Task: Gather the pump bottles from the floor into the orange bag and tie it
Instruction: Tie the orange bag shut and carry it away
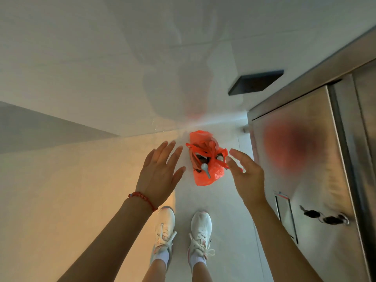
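The orange bag [205,176] stands on the pale floor near the wall, its handles knotted together on top. A grey pump head [205,167] and a white cap [219,157] show through the gaps in the bag's top. My left hand [160,171] hovers to the left of the bag, fingers spread, holding nothing. My right hand [246,176] hovers at the bag's right side, fingers apart, close to one handle end but not gripping it. No loose bottles lie on the floor in view.
A stainless steel cabinet [309,159] rises on the right, close to the bag. A dark shelf [255,82] juts from the white wall above. My two white shoes [183,237] stand just behind the bag.
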